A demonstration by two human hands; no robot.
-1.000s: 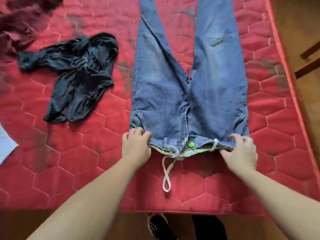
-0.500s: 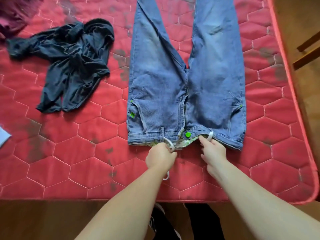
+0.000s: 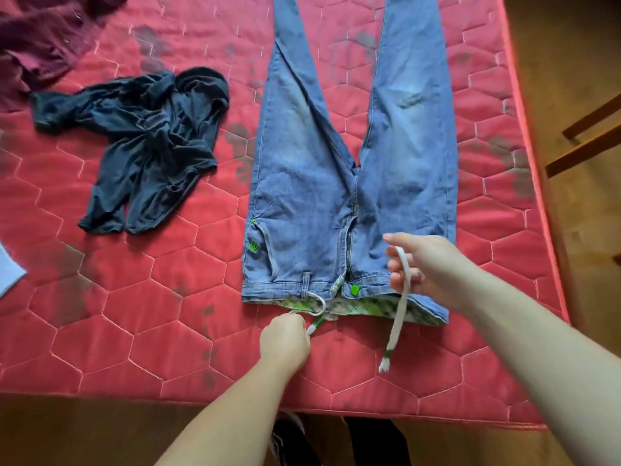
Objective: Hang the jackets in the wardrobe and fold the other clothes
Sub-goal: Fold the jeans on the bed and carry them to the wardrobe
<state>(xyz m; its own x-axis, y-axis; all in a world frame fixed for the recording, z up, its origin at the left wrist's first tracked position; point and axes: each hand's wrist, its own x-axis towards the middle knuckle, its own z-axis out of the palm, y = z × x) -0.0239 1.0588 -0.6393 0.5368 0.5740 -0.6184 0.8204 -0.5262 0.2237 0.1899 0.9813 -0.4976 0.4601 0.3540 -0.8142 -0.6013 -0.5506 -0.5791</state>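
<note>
Blue jeans (image 3: 302, 183) lie flat on the red quilted mattress (image 3: 117, 314), waistband toward me, legs spread away. A white drawstring (image 3: 400, 307) with green tips comes out of the waistband on both sides of the green button. My left hand (image 3: 285, 341) pinches the left end of the cord just below the waistband. My right hand (image 3: 426, 264) is raised over the right hip of the jeans and holds the right end, which hangs down over the waistband to the mattress.
A crumpled dark garment (image 3: 144, 146) lies left of the jeans. A maroon garment (image 3: 40, 38) sits at the far left corner. Something pale (image 3: 8, 267) shows at the left edge. Wooden floor and furniture legs (image 3: 584, 136) are to the right; my shoes (image 3: 292, 438) stand below the mattress edge.
Both hands went from the waistband's outer corners to its middle and took the drawstring ends. My right hand has now lifted its end up and to the right.
</note>
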